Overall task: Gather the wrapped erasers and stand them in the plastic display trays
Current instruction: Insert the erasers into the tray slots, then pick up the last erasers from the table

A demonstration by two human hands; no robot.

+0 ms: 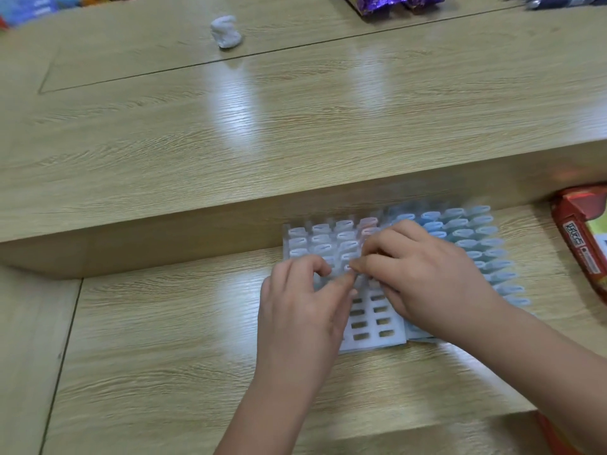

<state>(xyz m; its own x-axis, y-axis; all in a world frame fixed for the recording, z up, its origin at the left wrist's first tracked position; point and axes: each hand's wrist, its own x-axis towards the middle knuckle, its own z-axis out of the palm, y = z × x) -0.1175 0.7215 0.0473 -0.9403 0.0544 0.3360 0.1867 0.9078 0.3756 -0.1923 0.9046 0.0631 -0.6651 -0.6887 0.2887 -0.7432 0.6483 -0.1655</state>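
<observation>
The person's right hand is curled over the middle of the trays, thumb and fingertips pinched together. The left hand comes in from the other side with bent fingers, its forefinger meeting the right one's tips. Honestly it's too blurry to tell whether either hand has an eraser in it. The pinch looks like it does, but nothing shows between the fingers.

Right under them sits the white plastic display tray. Its far rows are filled with pale wrapped erasers standing upright, and the near rows are empty rectangular slots. Touching its right side is a second tray packed with blue wrapped erasers. Both lie on the lower level of the light wood-grain worktop, close to the raised step.

Looks like the step in hand is seating one eraser at the front edge of the filled rows. Probably best to line the wrapper's narrow end up with the slot and push straight down. The left hand could steady the tray and the neighbours so the thin plastic doesn't flex and tip them.

Further out there's a red cardboard box on the right, plus a white crumpled lump and purple foil packets on the upper level.
</observation>
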